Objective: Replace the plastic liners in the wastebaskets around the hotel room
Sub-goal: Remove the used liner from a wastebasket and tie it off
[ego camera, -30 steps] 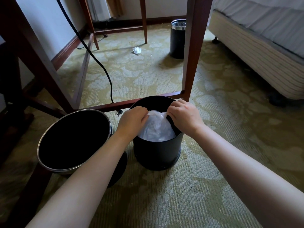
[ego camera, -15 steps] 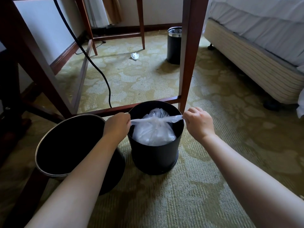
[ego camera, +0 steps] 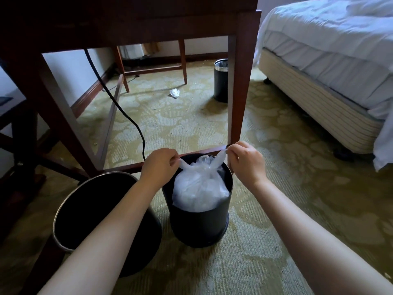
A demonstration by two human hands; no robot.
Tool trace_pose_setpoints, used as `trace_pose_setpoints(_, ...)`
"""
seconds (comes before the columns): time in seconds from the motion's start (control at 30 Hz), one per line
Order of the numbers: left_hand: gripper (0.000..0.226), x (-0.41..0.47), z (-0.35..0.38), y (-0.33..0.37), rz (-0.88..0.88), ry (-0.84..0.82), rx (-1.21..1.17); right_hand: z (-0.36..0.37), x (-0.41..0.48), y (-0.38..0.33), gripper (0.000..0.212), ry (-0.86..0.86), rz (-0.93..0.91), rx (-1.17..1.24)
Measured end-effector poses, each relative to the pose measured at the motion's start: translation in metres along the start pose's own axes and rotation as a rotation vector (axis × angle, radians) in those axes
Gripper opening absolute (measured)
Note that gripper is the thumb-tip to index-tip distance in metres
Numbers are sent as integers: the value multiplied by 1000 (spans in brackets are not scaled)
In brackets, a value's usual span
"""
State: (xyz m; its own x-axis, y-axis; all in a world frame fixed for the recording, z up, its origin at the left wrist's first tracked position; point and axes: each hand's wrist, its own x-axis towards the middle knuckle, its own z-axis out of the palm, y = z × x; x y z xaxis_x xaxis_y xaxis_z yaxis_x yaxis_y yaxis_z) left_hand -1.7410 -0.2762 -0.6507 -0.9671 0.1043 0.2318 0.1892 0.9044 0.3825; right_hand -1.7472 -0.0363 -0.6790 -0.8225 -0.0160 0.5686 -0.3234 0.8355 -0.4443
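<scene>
Translucent white plastic liner bag (ego camera: 200, 188), full, neck gathered, sits inside a small black cylindrical wastebasket (ego camera: 200, 228) directly below and between both sets of fingers. Left hand (ego camera: 160, 165): fingers curled, pinching the left tail of the bag's neck. Right hand (ego camera: 246, 161): fingers curled, pinching the right tail, held slightly higher. Both tails run down from the fingertips to the gathered neck.

Below and left of the left fingers, a larger black wastebasket with a metal rim (ego camera: 89, 205) leans tilted on patterned green carpet (ego camera: 265, 262). Just beyond the right fingers stands a dark red wooden desk leg (ego camera: 241, 92). Well beyond the fingers: a third black wastebasket (ego camera: 220, 86) and a crumpled white paper scrap (ego camera: 174, 93).
</scene>
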Motion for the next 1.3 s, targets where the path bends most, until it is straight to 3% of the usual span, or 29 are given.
trace_pose_setpoints(0.27, 12, 48, -63, 63, 123, 105, -189, -61, 46, -11, 11, 227, 16, 109)
trace_pose_setpoints(0.47, 14, 75, -103, 131, 246, 200, -352, -136, 87, -9, 17, 398, 41, 115)
trace_pose_setpoints(0.63, 10, 89, -107, 180, 319, 138, -351, -185, 75, 14, 18, 471, 79, 116)
trace_pose_setpoints(0.77, 7, 92, -65, 212, 288, -6, -319, -192, 44, 53, 18, 423, 168, 75)
trace_pose_setpoints(0.9, 10, 93, -6, 229, 234, -113, -241, -178, 6, 95, 13, 257, 321, 25)
trace_pose_setpoints(1.13, 11, 78, 89, 237, 90, -329, -133, -144, -67, 145, 20, -47, 743, -30)
trace_pose_setpoints(1.3, 13, 57, 135, 237, -27, -416, -169, -139, -86, 172, 22, -154, 980, -15)
